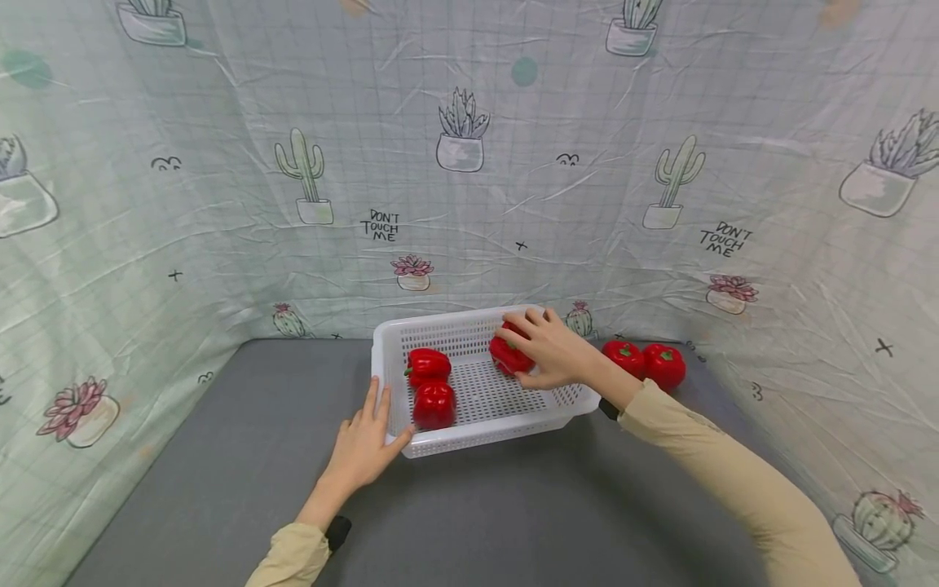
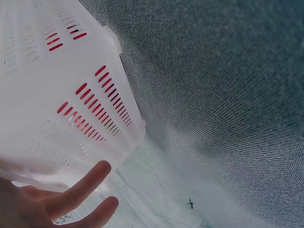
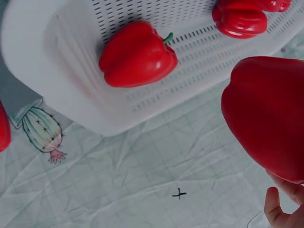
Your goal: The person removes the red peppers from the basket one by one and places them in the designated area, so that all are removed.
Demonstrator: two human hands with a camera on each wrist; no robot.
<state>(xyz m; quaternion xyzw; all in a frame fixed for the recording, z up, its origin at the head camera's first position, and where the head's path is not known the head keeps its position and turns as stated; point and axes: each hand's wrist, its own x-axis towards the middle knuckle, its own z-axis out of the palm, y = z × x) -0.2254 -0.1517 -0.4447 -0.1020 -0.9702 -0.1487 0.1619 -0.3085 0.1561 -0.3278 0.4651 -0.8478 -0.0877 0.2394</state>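
My left grip [image 1: 361,447] loose against the basket's [image 1: 484,431] edge, right grip [image 1: 556,350] grasping a pepper [image 3: 268,114] over it
I'd brace the basket lightly, then move that pepper slowly, clear of the nearest pepper [image 3: 135,57] lying inside

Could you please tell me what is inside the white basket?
In the white basket, two red peppers lie left; the right wrist view shows a third pepper. The right hand holds another pepper. What is directly beneath the peppers is covered.

Glossy peppers [image 1: 434,406], smooth plastic basket [image 1: 484,430]
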